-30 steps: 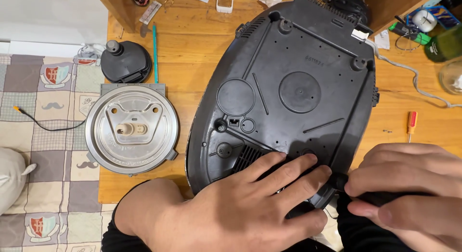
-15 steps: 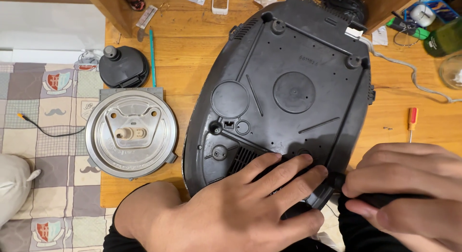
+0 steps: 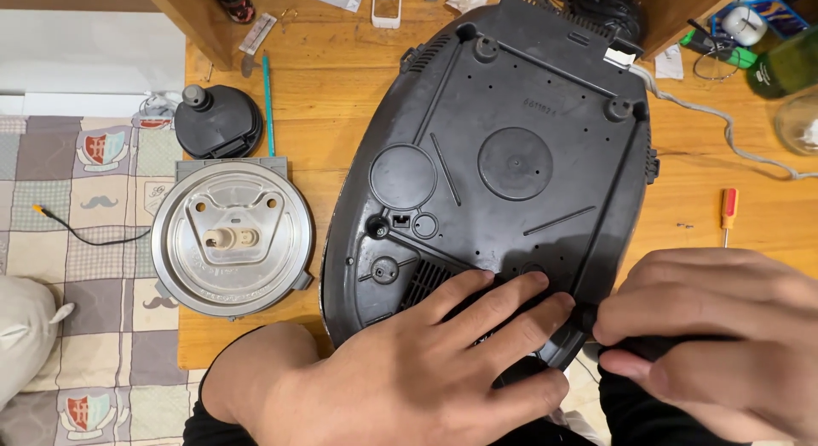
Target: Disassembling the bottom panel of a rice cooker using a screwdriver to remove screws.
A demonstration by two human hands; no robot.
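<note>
A large black appliance lies upside down on the wooden table (image 3: 341, 88), its oval underside (image 3: 511, 156) facing me with round feet and vent slots. My left hand (image 3: 426, 369) rests flat on the near end of that underside, fingers spread over the vent area. At the near right edge of the housing, my right hand (image 3: 716, 327) is closed around a dark handle-like part (image 3: 571, 339). What that part is I cannot tell.
A round silver inner lid (image 3: 232, 237) and a small black cap (image 3: 217, 122) lie to the left, beside a teal pencil (image 3: 267, 105). A red-handled screwdriver (image 3: 728, 209), grey cable (image 3: 724, 122), green bottle (image 3: 788, 63) and glass jar (image 3: 801, 122) sit to the right. A patchwork mat (image 3: 85, 207) covers the floor on the left.
Both hands keep nearly the same hold at the near edge of the appliance. Only my view has shifted slightly.
</note>
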